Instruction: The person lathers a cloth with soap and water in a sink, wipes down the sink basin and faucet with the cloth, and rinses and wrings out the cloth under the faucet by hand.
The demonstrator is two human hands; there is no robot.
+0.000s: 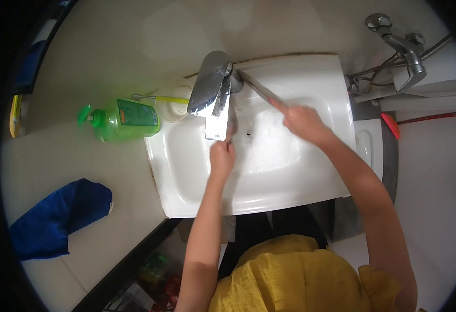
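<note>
Greyish strip [261, 90], partly hidden by faucet [211, 86]

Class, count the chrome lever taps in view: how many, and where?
2. The sink tap stands at the back of the white sink; the wall tap is mounted at the picture's upper right. None seems hidden.

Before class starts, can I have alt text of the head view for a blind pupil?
A bare right hand grips a greyish strip running to a chrome faucet over a white sink; the left hand, near the spout, apparently grips its other end. A green pump bottle is at left.
</note>
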